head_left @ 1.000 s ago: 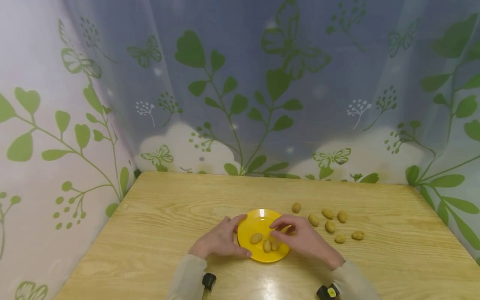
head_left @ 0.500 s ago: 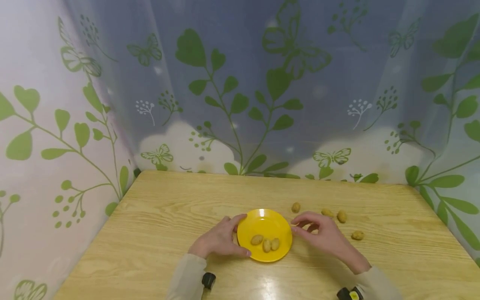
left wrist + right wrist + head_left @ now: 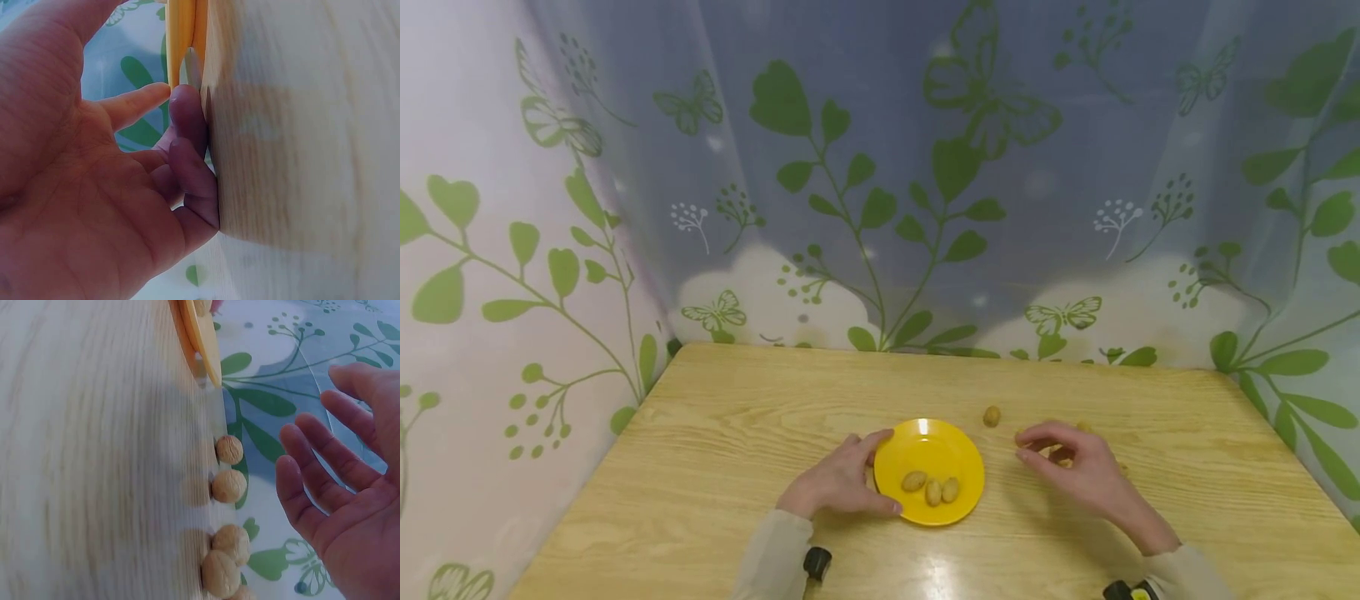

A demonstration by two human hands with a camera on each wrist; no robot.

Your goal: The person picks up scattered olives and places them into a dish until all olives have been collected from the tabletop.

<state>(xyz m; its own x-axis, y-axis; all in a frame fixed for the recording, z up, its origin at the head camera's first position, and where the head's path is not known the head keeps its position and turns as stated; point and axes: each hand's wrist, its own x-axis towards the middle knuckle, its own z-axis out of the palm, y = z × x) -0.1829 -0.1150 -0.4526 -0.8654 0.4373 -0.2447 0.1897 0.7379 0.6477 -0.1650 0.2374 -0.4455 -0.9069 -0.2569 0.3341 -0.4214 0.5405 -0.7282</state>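
Note:
A round yellow plate [image 3: 927, 454] sits on the table with three walnuts [image 3: 913, 481] near its front side. My left hand [image 3: 841, 477] holds the plate's left rim between thumb and fingers; the left wrist view shows fingertips at the plate's edge [image 3: 181, 37]. Over the walnuts to the right hovers my right hand [image 3: 1086, 471], fingers loosely bent and holding nothing. It covers most of those walnuts in the head view. Seen from the right wrist, several wrinkled brown walnuts [image 3: 229, 486] rest in a row on the wood, apart from the fingers.
One walnut [image 3: 992, 416] lies alone behind the plate's right side. Wood-grain table [image 3: 737, 400] runs back to a patterned curtain [image 3: 880, 167] with leaves and butterflies. Another patterned sheet [image 3: 512, 250] hangs along the left.
My right hand has moved from over the plate to the right, above the loose walnuts. A third walnut, earlier by its fingertips, lies free on the plate. The left hand stays put.

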